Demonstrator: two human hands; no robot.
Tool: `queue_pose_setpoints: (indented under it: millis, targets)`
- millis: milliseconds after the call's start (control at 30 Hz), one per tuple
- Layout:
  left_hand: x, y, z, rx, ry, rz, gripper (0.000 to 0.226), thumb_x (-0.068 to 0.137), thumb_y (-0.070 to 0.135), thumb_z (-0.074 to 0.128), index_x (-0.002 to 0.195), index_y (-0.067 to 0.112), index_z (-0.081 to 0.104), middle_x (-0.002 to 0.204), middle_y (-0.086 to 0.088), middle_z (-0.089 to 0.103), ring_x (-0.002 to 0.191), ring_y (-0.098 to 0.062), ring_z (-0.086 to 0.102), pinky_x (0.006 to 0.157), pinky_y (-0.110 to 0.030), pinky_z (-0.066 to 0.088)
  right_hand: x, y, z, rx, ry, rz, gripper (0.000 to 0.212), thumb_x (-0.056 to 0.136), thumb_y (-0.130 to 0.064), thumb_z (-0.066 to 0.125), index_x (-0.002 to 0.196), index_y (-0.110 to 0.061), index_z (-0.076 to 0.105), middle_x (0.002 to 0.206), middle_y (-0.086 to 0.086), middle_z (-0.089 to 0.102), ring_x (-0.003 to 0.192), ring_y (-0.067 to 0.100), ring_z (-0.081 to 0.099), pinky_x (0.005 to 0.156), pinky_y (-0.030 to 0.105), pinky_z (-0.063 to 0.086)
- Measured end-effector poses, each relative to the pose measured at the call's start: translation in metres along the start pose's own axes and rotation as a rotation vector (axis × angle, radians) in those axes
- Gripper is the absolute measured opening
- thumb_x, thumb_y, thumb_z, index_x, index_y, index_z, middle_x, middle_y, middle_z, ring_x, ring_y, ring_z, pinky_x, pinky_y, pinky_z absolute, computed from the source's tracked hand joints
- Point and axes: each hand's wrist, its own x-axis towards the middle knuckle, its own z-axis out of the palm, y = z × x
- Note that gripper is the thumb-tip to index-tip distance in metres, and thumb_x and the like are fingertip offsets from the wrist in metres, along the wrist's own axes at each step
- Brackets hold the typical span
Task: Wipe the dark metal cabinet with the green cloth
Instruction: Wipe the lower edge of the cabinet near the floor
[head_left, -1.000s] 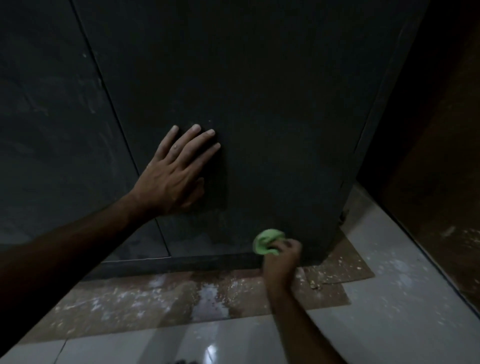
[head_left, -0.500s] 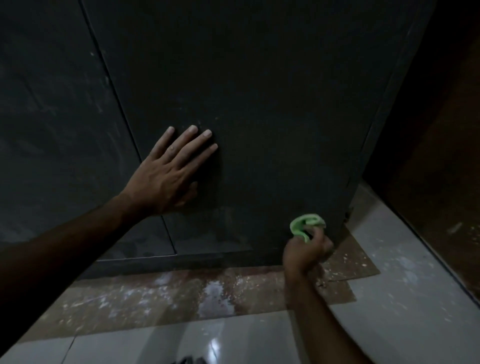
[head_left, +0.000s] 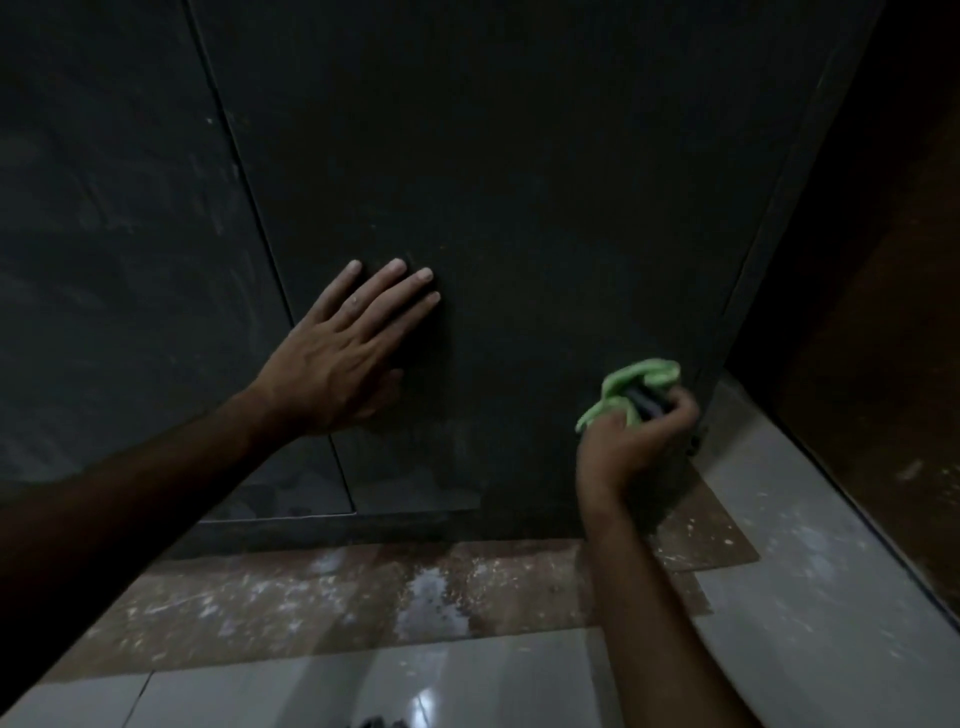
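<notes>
Higher now, right hand (head_left: 631, 441) rubs crumpled green cloth (head_left: 631, 387) on cabinet (head_left: 519, 208).

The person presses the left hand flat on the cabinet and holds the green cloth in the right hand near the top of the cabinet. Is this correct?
Not quite. The head view shows the right hand holding the green cloth near the cabinet's bottom right corner, just above the floor. The left hand does lie flat on it.

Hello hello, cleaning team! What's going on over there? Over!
Left hand flat on dark metal cabinet, fingers straight. Right hand grips green cloth, low near the right edge. Nothing blocking.
</notes>
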Motion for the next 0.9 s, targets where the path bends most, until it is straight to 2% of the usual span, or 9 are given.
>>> queue_pose_setpoints:
  millis: [100,233,300,433,500,633,733,833,900]
  targets:
    - [0.000,0.002,0.003,-0.007,0.013,-0.013,0.082,0.092,0.042,0.051,0.159,0.009,0.017,0.167,-0.013,0.010,0.155,-0.031,0.008,0.123,-0.056,0.013,0.001,-0.037,0.027,0.008,-0.020,-0.246,0.059,0.076,0.013,0.055,0.133,-0.001,0.051,0.131,0.019,0.048,0.113,0.000,0.044,0.096,0.001,0.033]
    - [0.001,0.004,0.007,-0.032,0.062,-0.028,0.078,0.093,0.038,0.052,0.158,0.008,0.021,0.166,-0.014,0.015,0.154,-0.032,0.012,0.123,-0.057,0.014,-0.054,-0.002,0.017,-0.262,-0.548,-0.643,0.056,0.071,0.016,0.060,0.122,-0.009,0.067,0.124,0.021,0.054,0.113,0.034,0.057,0.093,0.037,0.053]
    - [0.001,0.004,0.007,-0.037,0.080,-0.023,0.076,0.094,0.037,0.051,0.158,0.007,0.022,0.165,-0.015,0.017,0.154,-0.032,0.014,0.122,-0.057,0.016,-0.048,0.028,-0.004,-0.335,-0.654,-0.542,0.056,0.070,0.018,0.060,0.118,-0.009,0.067,0.128,0.016,0.051,0.113,0.030,0.057,0.091,0.043,0.055]
    - [-0.004,0.000,0.002,-0.069,0.130,-0.080,0.072,0.096,0.035,0.049,0.156,0.004,0.025,0.164,-0.017,0.019,0.153,-0.033,0.014,0.123,-0.055,0.015,0.000,0.011,0.007,0.050,-0.087,-0.129,0.056,0.067,0.023,0.052,0.119,0.005,0.056,0.127,0.027,0.046,0.097,-0.016,0.048,0.087,0.007,0.044]
    - [-0.012,-0.004,0.001,-0.077,0.142,-0.109,0.069,0.098,0.035,0.046,0.156,0.004,0.026,0.164,-0.018,0.020,0.153,-0.034,0.014,0.123,-0.055,0.014,0.006,-0.012,0.026,0.113,-0.009,-0.173,0.062,0.070,0.015,0.055,0.130,-0.003,0.051,0.135,0.021,0.041,0.110,-0.011,0.050,0.093,0.009,0.044]
    - [-0.025,-0.017,0.001,-0.091,0.116,-0.113,0.066,0.099,0.030,0.044,0.156,0.003,0.024,0.164,-0.017,0.019,0.153,-0.033,0.014,0.123,-0.055,0.015,-0.056,0.004,0.031,-0.285,-0.438,-0.676,0.061,0.074,-0.025,0.068,0.134,-0.018,0.056,0.138,0.016,0.041,0.122,0.035,0.041,0.101,0.040,0.041]
    - [-0.028,-0.021,0.001,-0.079,0.098,-0.099,0.066,0.099,0.027,0.048,0.156,0.003,0.024,0.165,-0.016,0.018,0.154,-0.033,0.014,0.122,-0.056,0.018,-0.077,0.062,-0.002,-0.596,-0.800,-1.040,0.067,0.056,-0.011,0.088,0.118,-0.028,0.072,0.127,0.015,0.059,0.109,0.042,0.059,0.080,0.051,0.059]
    - [-0.028,-0.022,0.000,-0.080,0.082,-0.088,0.069,0.099,0.029,0.048,0.157,0.005,0.022,0.165,-0.015,0.016,0.154,-0.031,0.012,0.123,-0.055,0.017,-0.058,0.080,-0.034,-0.753,-0.904,-0.814,0.055,0.060,0.003,0.084,0.108,-0.024,0.075,0.127,0.013,0.060,0.111,0.037,0.059,0.081,0.049,0.059]
    - [-0.029,-0.024,0.000,-0.073,0.069,-0.081,0.070,0.098,0.030,0.049,0.158,0.006,0.021,0.166,-0.015,0.016,0.154,-0.030,0.012,0.123,-0.054,0.017,-0.051,0.068,-0.027,-0.617,-0.686,-0.541,0.047,0.070,0.010,0.070,0.109,-0.016,0.073,0.131,0.013,0.051,0.118,0.034,0.050,0.089,0.049,0.055]
